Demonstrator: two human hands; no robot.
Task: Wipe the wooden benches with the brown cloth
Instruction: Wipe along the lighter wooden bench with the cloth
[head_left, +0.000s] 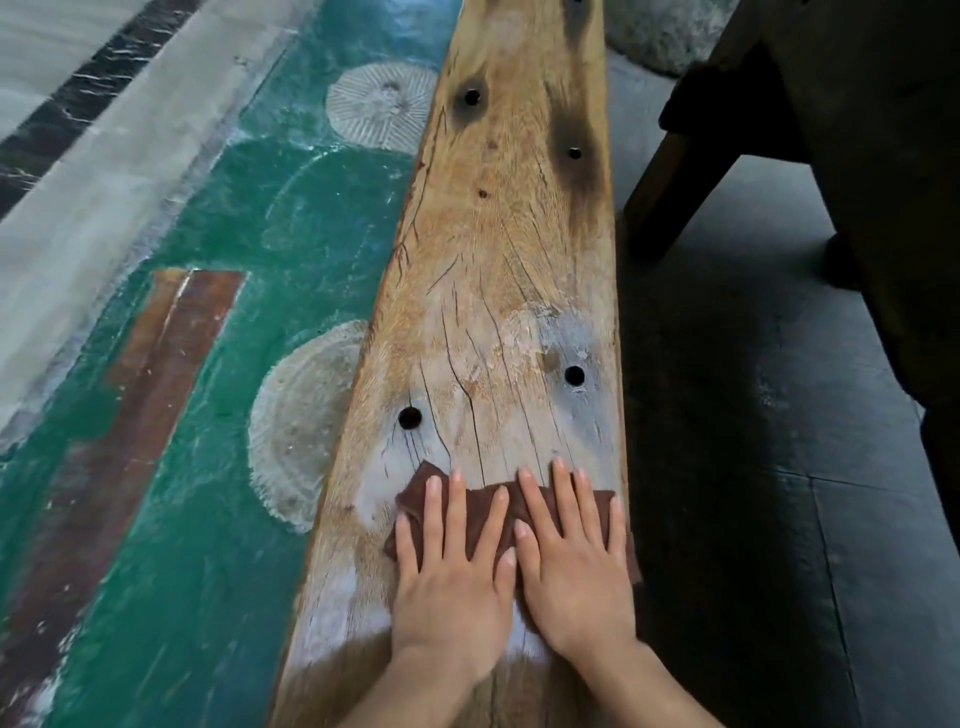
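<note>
A long, cracked wooden bench runs away from me, with several round holes and pale dusty patches. The brown cloth lies flat across its near part. My left hand presses the cloth's left half, palm down with fingers spread. My right hand presses the right half the same way, beside the left hand and touching it. Most of the cloth is hidden under both palms.
A green painted floor with pale round patterns and a brown stripe lies to the left of the bench. Dark grey tiles lie to the right. A dark wooden piece of furniture stands at the upper right.
</note>
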